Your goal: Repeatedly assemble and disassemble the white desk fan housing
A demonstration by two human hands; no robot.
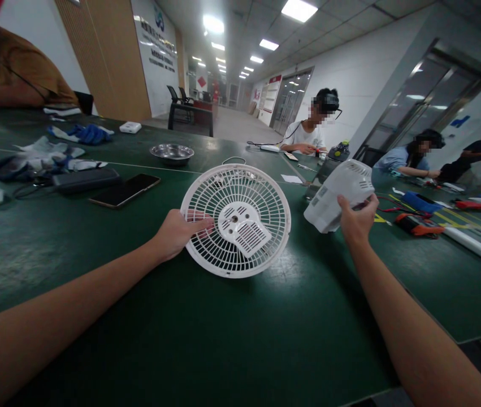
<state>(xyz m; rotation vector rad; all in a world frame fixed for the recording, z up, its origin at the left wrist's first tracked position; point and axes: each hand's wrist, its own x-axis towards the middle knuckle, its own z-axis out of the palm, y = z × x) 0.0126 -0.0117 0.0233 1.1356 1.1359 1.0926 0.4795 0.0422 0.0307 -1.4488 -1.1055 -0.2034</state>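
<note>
Fan grille (240, 213) is round, white and ribbed like spokes.

Ceiling light panels (299, 10) between eleven and one o'clock bloom hazily; glare whitens the green tabletop (240, 345) at five and nine; wide-angle distortion slants the glass door (429, 102) at two.

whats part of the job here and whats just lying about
Job in hand, it seems:
white fan grille, in the left hand
white plastic housing, in the right hand

Probably just lying about:
phone
metal bowl
small white box
</note>
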